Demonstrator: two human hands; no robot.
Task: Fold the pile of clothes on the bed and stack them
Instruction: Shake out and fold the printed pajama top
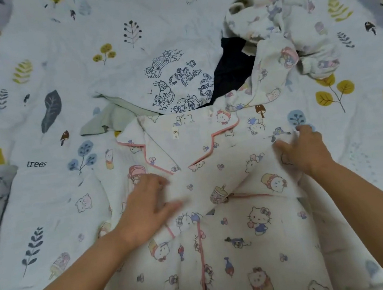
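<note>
A white cotton pajama shirt with cartoon cats and pink trim lies spread out, front up, on the bed with the pale sheet printed with leaves and trees, right in front of the person. The left hand lies flat on the chest of the shirt with its fingers straight, so its grip is open and holds nothing. The right hand has its grip closed on the shirt's sleeve, which is folded in across the front. Past the collar sits the rest of the pile: a white T-shirt with black cartoon drawings and words, a pale green cloth poking out from under it, a dark navy cloth, and a crumpled white printed garment at the right, touching the navy one.
</note>
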